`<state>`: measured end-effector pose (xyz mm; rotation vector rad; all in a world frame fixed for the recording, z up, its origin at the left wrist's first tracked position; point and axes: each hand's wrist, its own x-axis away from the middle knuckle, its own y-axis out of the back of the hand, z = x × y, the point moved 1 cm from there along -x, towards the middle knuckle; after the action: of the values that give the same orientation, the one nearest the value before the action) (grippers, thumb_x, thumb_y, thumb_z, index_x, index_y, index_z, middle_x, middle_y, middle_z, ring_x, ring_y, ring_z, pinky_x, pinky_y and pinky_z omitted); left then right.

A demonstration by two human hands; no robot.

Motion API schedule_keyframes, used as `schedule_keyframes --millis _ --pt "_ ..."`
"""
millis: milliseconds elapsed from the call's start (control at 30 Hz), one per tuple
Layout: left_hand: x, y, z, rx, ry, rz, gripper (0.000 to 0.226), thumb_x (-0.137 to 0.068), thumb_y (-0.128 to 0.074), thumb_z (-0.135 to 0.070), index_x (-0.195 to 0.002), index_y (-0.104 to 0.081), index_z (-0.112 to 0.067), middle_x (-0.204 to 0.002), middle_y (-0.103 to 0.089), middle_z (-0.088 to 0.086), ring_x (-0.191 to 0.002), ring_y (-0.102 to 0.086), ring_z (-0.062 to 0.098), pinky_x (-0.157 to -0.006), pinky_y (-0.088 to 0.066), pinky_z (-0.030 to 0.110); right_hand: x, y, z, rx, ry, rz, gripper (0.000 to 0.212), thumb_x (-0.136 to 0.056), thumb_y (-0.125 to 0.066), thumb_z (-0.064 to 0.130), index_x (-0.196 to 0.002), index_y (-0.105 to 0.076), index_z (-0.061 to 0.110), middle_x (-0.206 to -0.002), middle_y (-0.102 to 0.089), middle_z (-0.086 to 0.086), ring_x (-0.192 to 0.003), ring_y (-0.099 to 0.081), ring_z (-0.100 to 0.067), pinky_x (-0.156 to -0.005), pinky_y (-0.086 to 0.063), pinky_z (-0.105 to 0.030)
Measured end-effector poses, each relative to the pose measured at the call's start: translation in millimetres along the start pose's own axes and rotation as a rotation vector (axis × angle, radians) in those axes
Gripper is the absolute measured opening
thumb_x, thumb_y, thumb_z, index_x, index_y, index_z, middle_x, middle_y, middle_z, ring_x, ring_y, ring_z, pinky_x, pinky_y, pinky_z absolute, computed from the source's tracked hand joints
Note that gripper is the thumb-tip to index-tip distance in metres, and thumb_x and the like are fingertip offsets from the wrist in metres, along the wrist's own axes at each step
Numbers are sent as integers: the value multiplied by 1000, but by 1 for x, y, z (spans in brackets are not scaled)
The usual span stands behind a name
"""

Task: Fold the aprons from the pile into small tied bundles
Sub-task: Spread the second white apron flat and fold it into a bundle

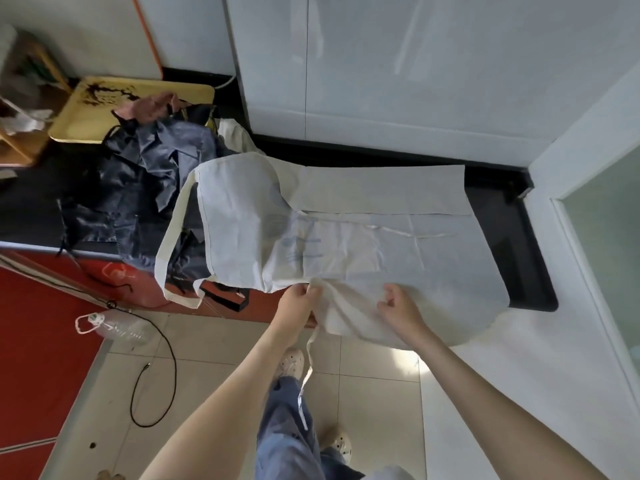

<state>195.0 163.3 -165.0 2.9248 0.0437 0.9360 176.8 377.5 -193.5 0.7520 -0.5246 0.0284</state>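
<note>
A white apron (346,244) lies spread on the black counter (502,216), its far side folded over and its neck loop (173,244) hanging off the left. My left hand (299,301) pinches the apron's near edge at the counter front. My right hand (398,306) hovers over the bunched near corner, fingers loosely curled, holding nothing. A white tie strap (306,375) dangles from the near edge toward the floor. A pile of dark blue aprons (145,174) lies to the left, with a pinkish cloth (152,107) on top at the back.
A yellow tray (86,123) sits behind the pile. The counter front is red (41,323). A clear plastic bottle (114,327) and a black cable (169,358) lie on the tiled floor. White cabinet doors (381,64) stand behind; a white wall is on the right.
</note>
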Motion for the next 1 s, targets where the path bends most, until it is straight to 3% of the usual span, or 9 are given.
schedule_keyframes --millis 67,167,233,367,533,667,833,933,1000 --pt "3 3 -14 172 44 -56 11 -98 -47 -15 -94 -58 -13 -99 -66 11 -87 -66 24 -75 -59 42 2 14 -5 -8 -91 -148 45 -87 -58 15 -131 -47 11 -123 -55 -10 -115 -52 -29 -98 -38 -37" --pt "2 5 -35 431 132 -160 10 -95 -53 -11 -101 -60 -9 -93 -65 10 -77 -63 20 -69 -55 35 4 34 -10 -141 -288 -378 48 -84 -61 13 -128 -46 4 -130 -51 -16 -119 -48 -35 -100 -38 -43" --pt "4 4 -48 567 181 -236 4 -92 -58 -9 -92 -63 -10 -84 -62 9 -69 -59 17 -66 -51 30 8 44 -13 -224 -403 -446 50 -84 -60 14 -127 -40 2 -133 -44 -16 -122 -43 -37 -100 -38 -46" --pt "4 -3 -71 844 263 -296 18 -85 -67 0 -72 -58 -8 -70 -56 6 -62 -53 14 -66 -47 23 11 57 -17 -266 -514 -527 56 -86 -59 21 -130 -30 2 -135 -38 -17 -125 -36 -35 -101 -30 -46" --pt "-2 -15 -84 1036 258 -234 19 -92 -56 5 -77 -55 -8 -77 -56 6 -65 -56 13 -55 -51 16 13 69 -16 -279 -590 -531 57 -86 -57 17 -132 -28 1 -138 -35 -17 -127 -33 -34 -102 -27 -46" --pt "-5 -23 -87 1173 234 -190 11 -96 -47 3 -92 -53 -6 -101 -62 13 -75 -64 17 -45 -50 15 13 76 -14 -325 -632 -567 63 -84 -57 15 -136 -25 2 -137 -37 -16 -125 -35 -33 -102 -32 -46" --pt "-9 -33 -92 1291 224 -199 14 -97 -41 4 -103 -51 -5 -120 -58 18 -77 -65 20 -46 -51 17 18 80 -18 -624 -603 -614 58 -83 -53 8 -133 -26 4 -129 -46 -20 -111 -49 -37 -93 -46 -46" --pt "-8 -37 -96 1420 210 -128 27 -98 -33 6 -118 -50 0 -108 -62 18 -71 -67 19 -54 -56 20 28 80 -21 -920 -713 -629 55 -88 -50 16 -135 -24 6 -127 -47 -19 -94 -46 -32 -86 -44 -42" --pt "-5 -40 -100 1503 203 -86 28 -97 -30 7 -114 -52 5 -95 -62 17 -65 -68 19 -66 -58 22 35 78 -30 -1109 -846 -484 54 -86 -50 25 -134 -30 10 -112 -49 -14 -84 -47 -28 -85 -45 -43"
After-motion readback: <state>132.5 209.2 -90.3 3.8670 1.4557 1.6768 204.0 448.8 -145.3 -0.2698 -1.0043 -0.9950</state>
